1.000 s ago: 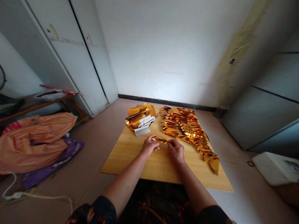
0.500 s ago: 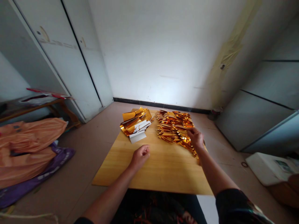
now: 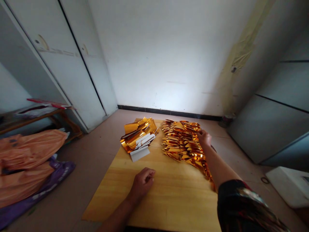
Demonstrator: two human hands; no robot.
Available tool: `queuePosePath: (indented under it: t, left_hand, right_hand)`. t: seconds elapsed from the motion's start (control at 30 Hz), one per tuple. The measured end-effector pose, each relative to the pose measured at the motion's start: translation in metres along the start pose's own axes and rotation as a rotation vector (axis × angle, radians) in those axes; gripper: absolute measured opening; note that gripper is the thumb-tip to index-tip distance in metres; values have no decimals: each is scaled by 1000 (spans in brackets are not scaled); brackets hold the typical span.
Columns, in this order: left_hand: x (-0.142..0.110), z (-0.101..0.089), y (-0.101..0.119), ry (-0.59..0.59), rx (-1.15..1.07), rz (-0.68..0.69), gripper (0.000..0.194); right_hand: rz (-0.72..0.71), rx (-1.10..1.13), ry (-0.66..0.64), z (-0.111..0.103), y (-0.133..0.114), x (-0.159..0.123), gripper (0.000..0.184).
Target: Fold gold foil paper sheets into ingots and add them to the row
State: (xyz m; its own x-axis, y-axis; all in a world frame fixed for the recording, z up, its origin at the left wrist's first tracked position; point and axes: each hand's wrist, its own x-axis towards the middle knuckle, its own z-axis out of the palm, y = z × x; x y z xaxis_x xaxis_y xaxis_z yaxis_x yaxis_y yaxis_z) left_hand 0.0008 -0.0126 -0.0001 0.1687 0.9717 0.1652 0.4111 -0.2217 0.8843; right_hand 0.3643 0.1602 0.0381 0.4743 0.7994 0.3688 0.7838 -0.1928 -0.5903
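Hands observed: two, now well apart. One second earlier both held one folded gold foil piece between them over the worktop (image 3: 169,196). Since then the right hand (image 3: 204,138) has travelled to the far right edge of the folded foil pieces (image 3: 177,141), as it stood half a second ago; its fingertips are at the outermost pieces, and from where I stand I cannot tell whether it grips one or has let go. The left hand (image 3: 143,183) is above the near part of the worktop, fingers curled in, nothing visible in its grasp. The piece formerly held cannot be told from the others.

Count. Folded foil pieces: one spread, on the right of the worktop, overlapping in rows toward the right forearm; too many to number. Loose foil sheets (image 3: 138,130): one heap, far left of the worktop, number not determinable. White-faced sheets (image 3: 145,141): several at the heap's near side, one lying foremost. On the floor: one orange sack (image 3: 31,145), one purple bag (image 3: 58,175), one ring (image 3: 265,180), beside one white box (image 3: 286,185).
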Motion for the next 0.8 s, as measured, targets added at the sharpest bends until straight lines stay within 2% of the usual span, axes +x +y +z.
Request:
queuePosePath:
  t: [0.27,0.8]
  left_hand:
    - [-5,-1,-3,-25,10,19,17]
    - [-9,-1,-2,-41,19,36,17]
  right_hand:
    - [24,-46,-8,17,4,14,23]
    - [93,-114,3,26,13,33,22]
